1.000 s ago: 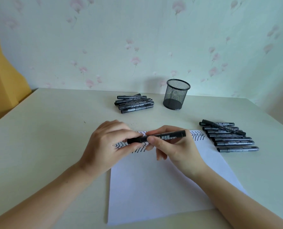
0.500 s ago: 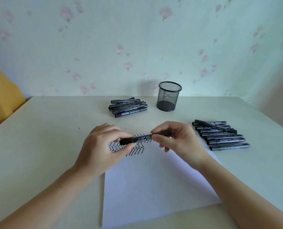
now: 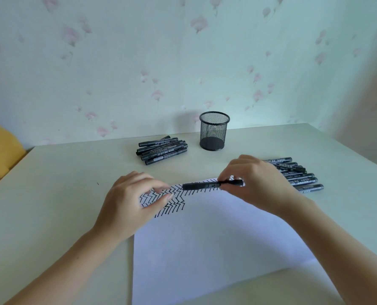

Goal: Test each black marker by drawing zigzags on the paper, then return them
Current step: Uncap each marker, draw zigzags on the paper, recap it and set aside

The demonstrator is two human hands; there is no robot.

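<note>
The right hand point(image 3: 260, 183) pinches a black marker point(image 3: 207, 185) by its right end, holding it level over the zigzags point(image 3: 165, 200) at the top of the paper point(image 3: 205, 245). The left hand point(image 3: 130, 203) rests at the paper's top-left corner, fingers point(image 3: 161, 187) loosely curled, holding nothing, just apart from the marker's left end. On the worktop point(image 3: 57, 194), a marker pile point(image 3: 162, 149) lies at 12 o'clock of the paper, a row point(image 3: 302, 179) at 2 o'clock, a mesh cup point(image 3: 214, 130) between them.
</note>
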